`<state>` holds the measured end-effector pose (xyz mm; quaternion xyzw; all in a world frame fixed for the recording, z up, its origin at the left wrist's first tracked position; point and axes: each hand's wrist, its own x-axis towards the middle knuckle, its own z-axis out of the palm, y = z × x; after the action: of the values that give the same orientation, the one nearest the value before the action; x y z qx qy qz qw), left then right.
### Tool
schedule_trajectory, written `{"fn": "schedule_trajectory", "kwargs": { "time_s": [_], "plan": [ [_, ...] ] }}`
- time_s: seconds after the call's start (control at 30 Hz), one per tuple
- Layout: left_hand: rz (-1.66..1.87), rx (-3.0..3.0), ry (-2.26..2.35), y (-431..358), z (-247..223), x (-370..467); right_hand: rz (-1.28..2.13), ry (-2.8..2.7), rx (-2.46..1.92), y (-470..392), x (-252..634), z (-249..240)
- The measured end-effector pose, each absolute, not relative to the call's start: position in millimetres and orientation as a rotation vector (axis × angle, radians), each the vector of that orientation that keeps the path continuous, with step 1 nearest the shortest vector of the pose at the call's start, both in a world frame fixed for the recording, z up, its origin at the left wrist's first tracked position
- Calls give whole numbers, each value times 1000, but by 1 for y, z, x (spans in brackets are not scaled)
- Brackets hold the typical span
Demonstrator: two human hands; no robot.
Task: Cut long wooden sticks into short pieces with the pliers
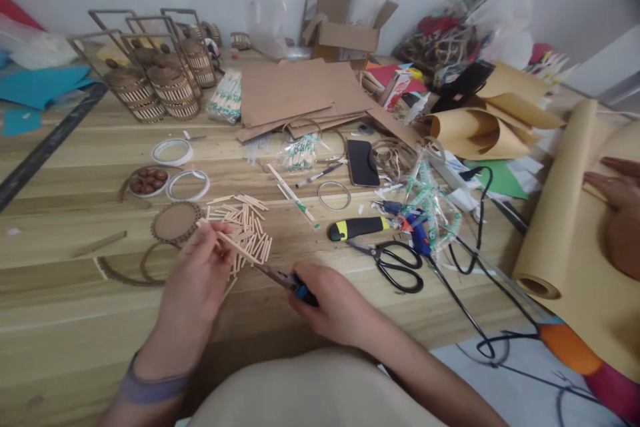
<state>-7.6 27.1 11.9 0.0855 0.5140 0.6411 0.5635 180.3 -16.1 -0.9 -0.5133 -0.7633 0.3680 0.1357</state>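
Observation:
My left hand [203, 260] pinches a thin wooden stick [240, 249] that slants down to the right above the table. My right hand [327, 300] is closed round pliers [301, 288] with blue and black handles. Their metal jaws meet the stick's right end. Below and behind my left hand lies a loose pile of short cut sticks [250, 217]. A round cardboard disc [176, 221] with a ridged edge sits just left of the pile.
Black-handled scissors [400, 267], a yellow-and-black utility knife [357, 228] and a blue glue gun [417, 230] lie to the right. Lidded stick lanterns [173, 90] stand at back left. Another person's hands [617, 190] rest by a brown paper roll [557, 207].

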Motion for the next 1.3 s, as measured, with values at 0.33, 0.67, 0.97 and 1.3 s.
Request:
{"fn": "schedule_trajectory", "kwargs": {
  "time_s": [0.33,0.67,0.97,1.3],
  "plan": [
    [1611,177,1387,26,48,-44,444,-1799,-2147,23,309,23],
    [1318,489,1253,17,-1,-3,-122,-1681,-2286,57,330,41],
    [1159,707,1259,22,-12,17,1113,-2264,-1569,-10,189,3],
    [1077,1055,1537,11,-18,3,786,-2153,-1762,-10,199,-27]
  ]
}}
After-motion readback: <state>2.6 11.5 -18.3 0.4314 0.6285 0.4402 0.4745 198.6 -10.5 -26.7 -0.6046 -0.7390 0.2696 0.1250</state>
